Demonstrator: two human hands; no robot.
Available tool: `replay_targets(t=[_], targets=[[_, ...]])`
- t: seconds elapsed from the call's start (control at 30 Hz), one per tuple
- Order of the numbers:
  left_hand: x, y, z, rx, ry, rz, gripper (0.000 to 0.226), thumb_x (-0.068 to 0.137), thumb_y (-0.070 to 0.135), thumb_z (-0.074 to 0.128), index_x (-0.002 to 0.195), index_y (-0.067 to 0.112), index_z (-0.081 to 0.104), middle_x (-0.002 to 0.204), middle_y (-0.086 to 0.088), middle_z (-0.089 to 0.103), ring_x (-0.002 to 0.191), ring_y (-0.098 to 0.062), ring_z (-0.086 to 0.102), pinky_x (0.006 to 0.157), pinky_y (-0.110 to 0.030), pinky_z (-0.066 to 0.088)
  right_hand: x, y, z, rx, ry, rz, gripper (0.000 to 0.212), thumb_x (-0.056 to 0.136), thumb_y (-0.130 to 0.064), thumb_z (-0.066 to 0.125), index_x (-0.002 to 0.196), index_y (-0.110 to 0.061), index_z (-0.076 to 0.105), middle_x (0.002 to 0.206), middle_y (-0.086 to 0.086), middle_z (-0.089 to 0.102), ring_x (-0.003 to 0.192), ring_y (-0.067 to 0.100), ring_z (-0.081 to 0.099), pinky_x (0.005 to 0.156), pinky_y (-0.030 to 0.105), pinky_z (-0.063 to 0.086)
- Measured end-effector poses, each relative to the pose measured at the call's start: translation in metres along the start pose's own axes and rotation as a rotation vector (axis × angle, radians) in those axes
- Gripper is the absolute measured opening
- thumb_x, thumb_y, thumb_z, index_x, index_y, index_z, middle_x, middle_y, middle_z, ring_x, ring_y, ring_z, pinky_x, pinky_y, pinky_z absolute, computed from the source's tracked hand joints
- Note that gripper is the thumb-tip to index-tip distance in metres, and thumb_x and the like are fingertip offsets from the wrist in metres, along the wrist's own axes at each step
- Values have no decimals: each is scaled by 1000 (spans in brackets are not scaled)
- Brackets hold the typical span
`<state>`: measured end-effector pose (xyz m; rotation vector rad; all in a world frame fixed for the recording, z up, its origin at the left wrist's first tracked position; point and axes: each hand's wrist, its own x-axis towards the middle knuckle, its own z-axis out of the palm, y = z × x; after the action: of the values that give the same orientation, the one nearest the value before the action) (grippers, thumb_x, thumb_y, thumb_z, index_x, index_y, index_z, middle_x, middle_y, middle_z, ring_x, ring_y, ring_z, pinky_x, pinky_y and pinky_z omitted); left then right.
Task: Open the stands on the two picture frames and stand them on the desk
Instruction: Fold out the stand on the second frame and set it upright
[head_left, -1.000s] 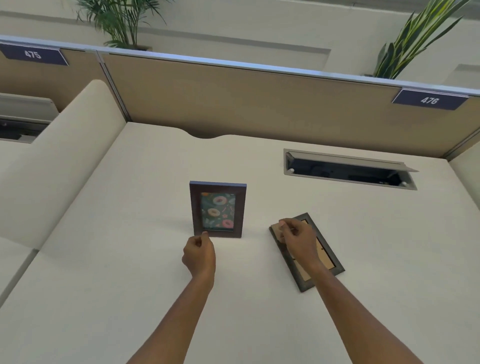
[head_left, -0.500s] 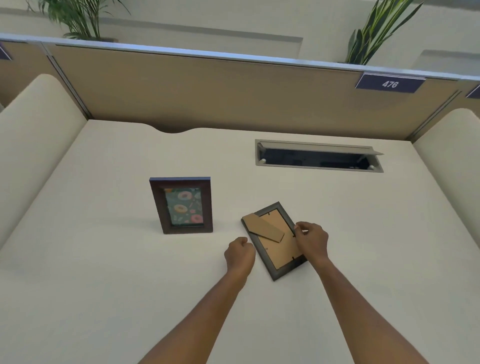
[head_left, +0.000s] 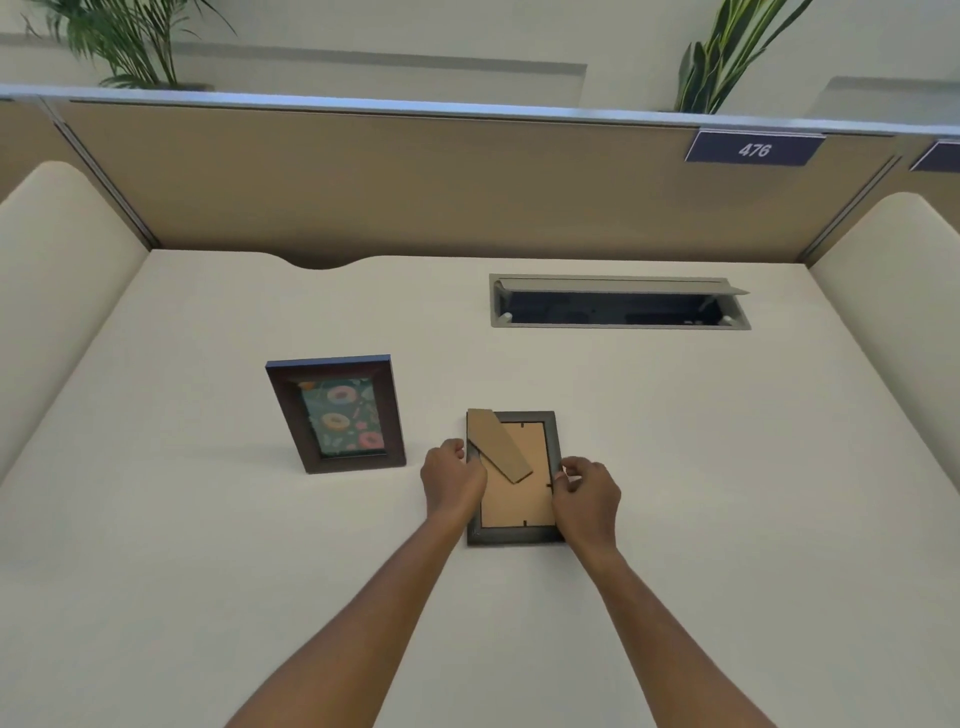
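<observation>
One dark picture frame (head_left: 336, 413) with a doughnut picture stands upright on the desk (head_left: 208, 545), left of centre. The second dark frame (head_left: 517, 499) lies face down to its right, its brown cardboard back showing. Its cardboard stand (head_left: 496, 444) is swung out at an angle across the back. My left hand (head_left: 451, 478) grips the second frame's left edge. My right hand (head_left: 587, 496) pinches its right edge.
An open cable tray (head_left: 618, 304) is set into the desk behind the frames. A tan partition (head_left: 415, 176) with a "476" label closes the back. Padded side panels (head_left: 57, 291) flank both sides. Plants (head_left: 727, 52) rise behind the partition.
My right hand turned the face-down frame square to me and swung its stand out. My left hand left the standing frame and took the second frame's left edge.
</observation>
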<state>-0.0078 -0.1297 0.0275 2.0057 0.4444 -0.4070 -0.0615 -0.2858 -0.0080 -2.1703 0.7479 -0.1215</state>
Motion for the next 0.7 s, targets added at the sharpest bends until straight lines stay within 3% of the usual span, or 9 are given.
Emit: replay_targets(t=[0.07,0.2,0.27,0.33,0.47,0.6,0.7], targets=[[4,4,4,-54,0,-17,20,91,8,48,96,18,65,106,-7,65,95,-23,60,82,-33,50,5,-5,0,-4,3,-39,24,93,-5,57,111,-4,72,103,12,68,91,26,66,76,19,39],[12,7,12,-222,-50,-169,40,89,15,45,123,11,64,105,-14,72,89,-25,67,78,-35,56,17,-6,-1,-50,-57,-101,23,92,-4,57,104,-5,77,95,12,72,82,18,61,67,1,32],[16,4,15,-239,-55,-182,45,90,23,46,132,14,58,110,-14,71,93,-29,68,82,-37,56,20,-4,-2,-65,-94,-100,24,92,-3,57,104,-6,78,95,12,72,83,14,58,69,2,34],[18,1,17,-321,-79,-201,49,90,32,47,135,16,56,103,-12,69,76,-24,63,73,-33,53,21,-2,-2,-68,-116,-101,25,92,-2,57,105,-7,78,97,12,72,85,14,58,75,12,38],[12,9,12,-601,-92,-262,33,97,38,52,114,13,67,71,1,56,55,-13,41,58,-29,38,22,-1,-3,-64,-134,-95,26,91,-3,58,106,-8,79,99,12,73,86,17,61,83,18,40],[13,9,11,-820,-94,-299,21,98,34,60,89,16,68,74,0,57,58,-10,40,56,-26,31,22,-1,-5,-47,-134,-85,28,89,-1,57,103,-9,80,98,11,73,83,15,61,84,22,45],[12,5,11,-875,-122,-303,13,91,23,71,82,14,68,82,-3,61,69,-11,49,63,-23,40,19,-3,-5,-38,-134,-93,29,88,0,56,101,-10,80,98,10,73,85,17,63,84,21,45]])
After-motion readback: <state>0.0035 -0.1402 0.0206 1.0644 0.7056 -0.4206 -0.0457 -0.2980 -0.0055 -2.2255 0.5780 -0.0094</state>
